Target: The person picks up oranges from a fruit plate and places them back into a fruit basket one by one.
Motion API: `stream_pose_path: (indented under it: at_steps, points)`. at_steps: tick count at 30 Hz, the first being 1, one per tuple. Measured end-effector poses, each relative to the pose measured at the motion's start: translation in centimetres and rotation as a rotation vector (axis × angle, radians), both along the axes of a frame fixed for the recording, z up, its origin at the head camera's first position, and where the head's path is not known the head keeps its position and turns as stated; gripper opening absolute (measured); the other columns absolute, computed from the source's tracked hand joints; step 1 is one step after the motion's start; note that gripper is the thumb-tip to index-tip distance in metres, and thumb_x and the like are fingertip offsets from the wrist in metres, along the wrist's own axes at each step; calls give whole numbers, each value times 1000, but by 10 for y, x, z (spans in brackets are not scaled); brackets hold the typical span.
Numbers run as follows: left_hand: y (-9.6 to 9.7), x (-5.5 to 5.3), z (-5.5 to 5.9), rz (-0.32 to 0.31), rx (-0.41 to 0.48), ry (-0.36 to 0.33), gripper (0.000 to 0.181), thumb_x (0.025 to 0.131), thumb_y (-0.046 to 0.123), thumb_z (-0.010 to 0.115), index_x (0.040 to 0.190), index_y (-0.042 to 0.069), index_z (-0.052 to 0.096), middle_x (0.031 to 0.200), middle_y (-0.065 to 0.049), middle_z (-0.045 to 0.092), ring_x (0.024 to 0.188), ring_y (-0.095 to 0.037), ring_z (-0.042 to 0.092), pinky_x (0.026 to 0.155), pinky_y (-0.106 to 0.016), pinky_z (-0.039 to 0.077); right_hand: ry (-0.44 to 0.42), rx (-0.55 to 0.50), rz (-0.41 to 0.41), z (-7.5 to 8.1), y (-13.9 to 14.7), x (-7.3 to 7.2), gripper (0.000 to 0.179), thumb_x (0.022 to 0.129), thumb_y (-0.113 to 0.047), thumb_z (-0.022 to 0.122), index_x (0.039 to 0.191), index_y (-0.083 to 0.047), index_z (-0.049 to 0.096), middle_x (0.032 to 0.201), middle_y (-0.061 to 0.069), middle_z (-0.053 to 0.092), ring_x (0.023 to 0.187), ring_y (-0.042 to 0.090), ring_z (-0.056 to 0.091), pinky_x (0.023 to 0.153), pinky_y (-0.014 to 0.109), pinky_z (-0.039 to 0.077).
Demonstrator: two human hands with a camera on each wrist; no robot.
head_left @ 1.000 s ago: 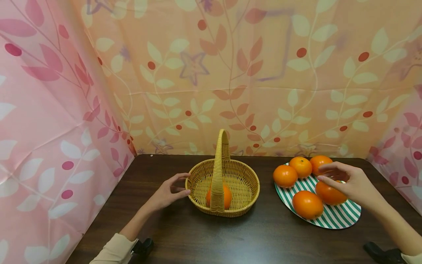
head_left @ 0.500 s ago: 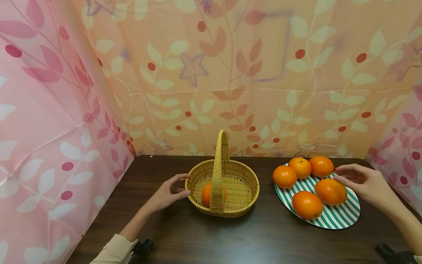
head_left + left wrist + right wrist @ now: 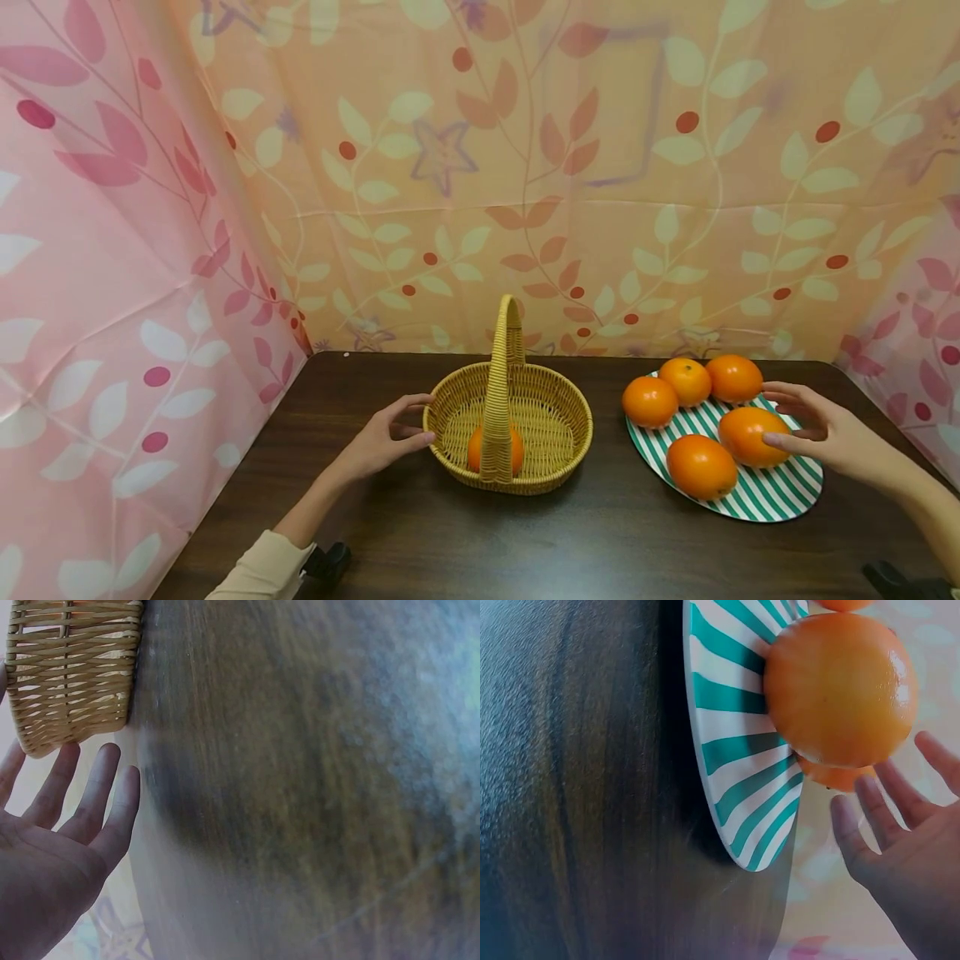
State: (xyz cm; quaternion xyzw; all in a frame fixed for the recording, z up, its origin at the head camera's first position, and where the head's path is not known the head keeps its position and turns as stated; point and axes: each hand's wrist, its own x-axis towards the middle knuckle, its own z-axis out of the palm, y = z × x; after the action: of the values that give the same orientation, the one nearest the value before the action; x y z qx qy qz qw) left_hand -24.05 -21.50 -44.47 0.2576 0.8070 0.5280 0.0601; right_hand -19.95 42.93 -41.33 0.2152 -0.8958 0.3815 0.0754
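Note:
A yellow wicker basket (image 3: 555, 433) with a tall arched handle stands mid-table, one orange (image 3: 516, 450) inside, partly hidden by the handle. My left hand (image 3: 386, 435) is at the basket's left rim; its extended fingers and thumb seem to touch the wicker. On a green-and-white striped plate (image 3: 783, 492) lie several oranges. My right hand (image 3: 836, 433) is at the plate's right side, fingers loosely spread and holding nothing. Its thumb overlaps the right edge of the nearest orange (image 3: 752, 437); contact cannot be told. In the right wrist view, the fingertips are just beside an orange (image 3: 840, 690).
A dark wooden table (image 3: 585, 542) carries everything. Behind it hangs a patterned orange cloth (image 3: 480, 200), and a pink one (image 3: 127, 333) closes the left side. Black wrist straps show on both forearms.
My right hand has drawn back to the right from above the oranges, then lowered its thumb to the near orange. The orange in the basket shifted left, then back. My left hand stays put.

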Motion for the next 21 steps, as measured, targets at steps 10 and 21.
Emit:
stream_pose_path:
  at_steps: [10, 21]
  points:
    - [0, 0, -1, -3, 9, -2, 58, 98, 14, 71, 148, 3, 45, 145, -28, 44, 110, -43, 65, 85, -37, 58, -17, -18, 80, -12, 6, -3, 67, 89, 8, 69, 148, 7, 37, 138, -26, 42, 118, -9, 45, 81, 17, 52]
    - [0, -2, -2, -8, 9, 4, 57, 98, 14, 71, 148, 3, 46, 146, -28, 44, 110, -43, 65, 84, -36, 58, -68, 22, -16, -16, 3, -1, 58, 88, -2, 79, 139, 0, 51, 122, -8, 61, 99, 3, 63, 74, 24, 57]
